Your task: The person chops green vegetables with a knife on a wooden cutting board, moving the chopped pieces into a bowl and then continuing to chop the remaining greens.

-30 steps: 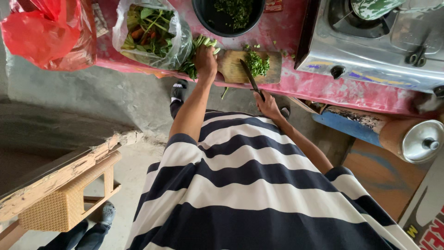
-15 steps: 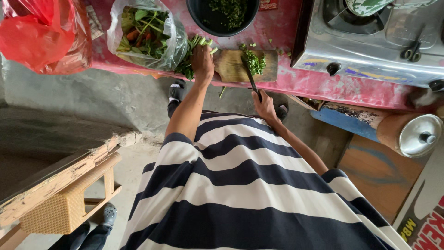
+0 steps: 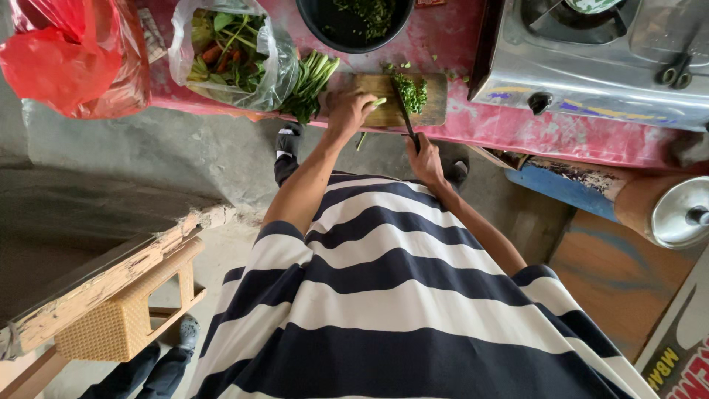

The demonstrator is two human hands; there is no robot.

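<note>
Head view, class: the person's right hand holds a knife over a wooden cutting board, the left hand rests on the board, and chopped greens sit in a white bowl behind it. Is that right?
Not quite: the bowl is black, not white, as the head view shows. The right hand holds the knife over the wooden cutting board, and the left hand rests on the board.

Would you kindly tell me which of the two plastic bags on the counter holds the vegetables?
The clear plastic bag beside the bunch of greens holds them; the red plastic bag sits farther left.

Right hand point(image 3: 427, 161) holds knife point(image 3: 405, 114) over greens point(image 3: 410, 94)
</note>
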